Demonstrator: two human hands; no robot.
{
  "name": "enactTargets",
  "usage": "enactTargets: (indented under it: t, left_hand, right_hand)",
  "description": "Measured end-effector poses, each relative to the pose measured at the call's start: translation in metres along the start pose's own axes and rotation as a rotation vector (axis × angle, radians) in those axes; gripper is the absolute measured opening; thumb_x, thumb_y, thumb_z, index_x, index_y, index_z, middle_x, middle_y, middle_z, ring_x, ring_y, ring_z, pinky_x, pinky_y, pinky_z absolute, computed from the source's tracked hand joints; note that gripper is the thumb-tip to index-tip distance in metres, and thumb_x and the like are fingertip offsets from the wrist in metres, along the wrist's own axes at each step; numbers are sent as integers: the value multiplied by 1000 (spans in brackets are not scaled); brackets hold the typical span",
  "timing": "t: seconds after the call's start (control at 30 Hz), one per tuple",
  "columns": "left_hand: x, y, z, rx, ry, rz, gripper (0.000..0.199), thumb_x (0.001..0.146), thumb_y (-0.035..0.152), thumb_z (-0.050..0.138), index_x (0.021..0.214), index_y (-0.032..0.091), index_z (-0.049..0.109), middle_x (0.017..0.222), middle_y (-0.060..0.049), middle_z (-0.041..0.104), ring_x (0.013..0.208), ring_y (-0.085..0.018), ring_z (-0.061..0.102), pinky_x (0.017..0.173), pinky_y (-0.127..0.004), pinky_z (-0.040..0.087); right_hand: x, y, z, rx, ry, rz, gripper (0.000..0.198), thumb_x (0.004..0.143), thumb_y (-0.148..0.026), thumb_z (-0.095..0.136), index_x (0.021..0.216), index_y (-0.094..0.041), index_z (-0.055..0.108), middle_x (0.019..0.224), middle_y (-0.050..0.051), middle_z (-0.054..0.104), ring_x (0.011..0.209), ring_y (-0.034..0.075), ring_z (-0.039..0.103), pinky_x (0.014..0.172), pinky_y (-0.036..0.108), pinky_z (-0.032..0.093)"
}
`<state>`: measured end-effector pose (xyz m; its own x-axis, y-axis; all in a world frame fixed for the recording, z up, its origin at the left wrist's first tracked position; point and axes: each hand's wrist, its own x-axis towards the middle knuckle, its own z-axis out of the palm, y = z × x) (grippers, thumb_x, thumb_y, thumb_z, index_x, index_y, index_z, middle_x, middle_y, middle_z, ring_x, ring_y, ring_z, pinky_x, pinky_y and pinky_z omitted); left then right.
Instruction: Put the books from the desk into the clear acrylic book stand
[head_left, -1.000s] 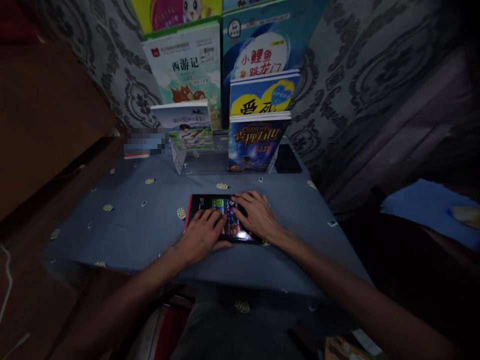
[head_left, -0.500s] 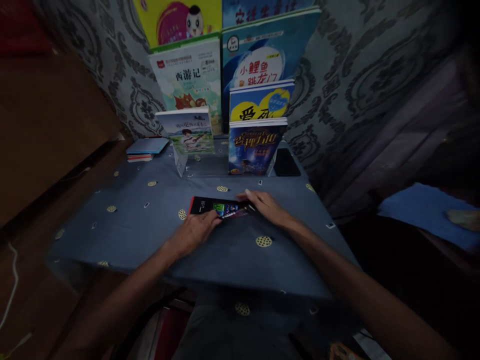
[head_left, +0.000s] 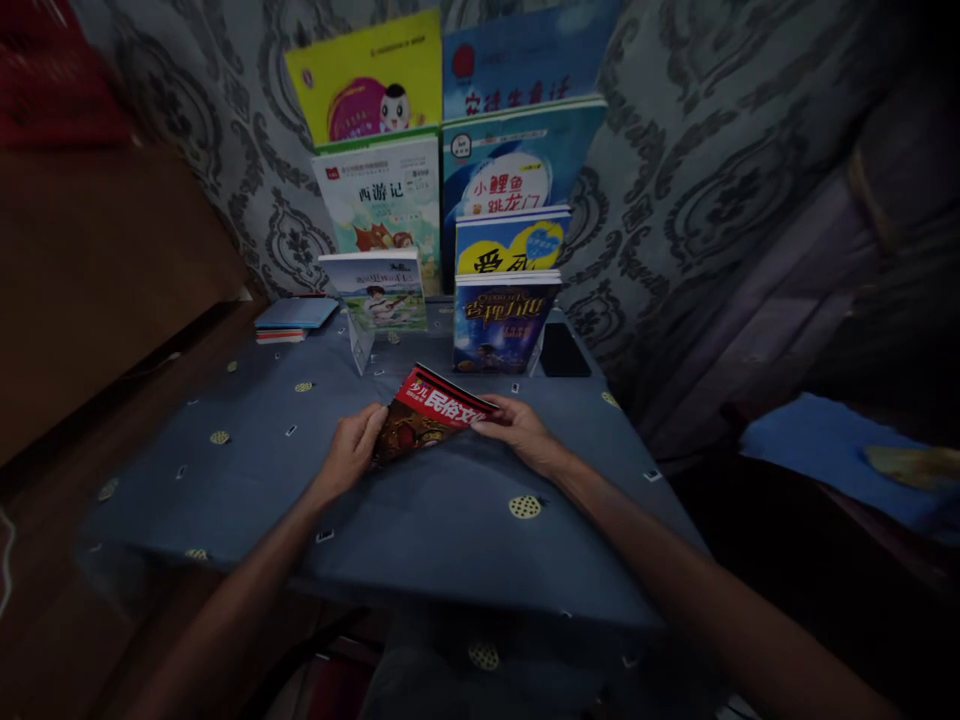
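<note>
A book (head_left: 431,412) with a red and dark cover and white Chinese lettering is tilted above the cloth-covered table. At its left edge, my left hand (head_left: 354,445) is closed on it, the thumb along the side. Gripping the right corner is my right hand (head_left: 523,432), thumb on the cover and fingers behind. Just beyond the book stands a clear display rack (head_left: 362,352) holding several children's books. A dark blue book (head_left: 504,322) and a paler book (head_left: 380,292) fill its lowest row.
To the rack's left lies a stack of thin books (head_left: 296,318). On its right rests a black flat object (head_left: 564,350). The patterned tablecloth (head_left: 247,490) hangs over the table's front edge. A patterned curtain (head_left: 675,200) closes off the back.
The book was lying flatter with a black face up; now its red cover faces me and it is raised and tilted. Both hands have taken hold at its sides. The view has tipped upward.
</note>
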<state>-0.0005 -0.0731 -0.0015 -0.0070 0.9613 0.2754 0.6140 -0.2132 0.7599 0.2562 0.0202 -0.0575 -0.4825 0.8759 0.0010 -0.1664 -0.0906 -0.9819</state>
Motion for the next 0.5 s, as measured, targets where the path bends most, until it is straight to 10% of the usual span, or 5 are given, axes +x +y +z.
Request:
enactTargets:
  t: [0.5]
  left_hand:
    - [24, -37, -30, -163, 458, 17, 54, 90, 69, 40, 63, 22, 37, 62, 4, 36, 61, -13, 35, 55, -25, 31]
  right_hand:
    - [42, 18, 72, -15, -255, -187, 43, 77, -49, 76, 112, -24, 71, 115, 6, 73, 100, 22, 67, 79, 35, 54]
